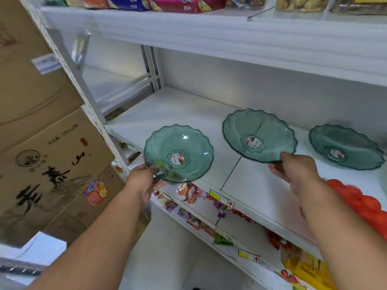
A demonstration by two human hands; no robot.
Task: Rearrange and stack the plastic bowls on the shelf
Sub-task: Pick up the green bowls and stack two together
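Three translucent green plastic bowls with scalloped rims and a round sticker in the middle are at the white shelf (188,114). My left hand (144,181) grips the near rim of the left bowl (178,152), which is lifted over the shelf's front edge. My right hand (297,172) pinches the near rim of the middle bowl (258,135), tilted up off the shelf. The right bowl (345,146) lies on the shelf, untouched.
A red scalloped plastic dish (360,204) lies at the shelf's front right, under my right forearm. Stacked cardboard boxes (48,160) stand to the left. Snack packets fill the shelf above (173,5) and the shelf below (230,218).
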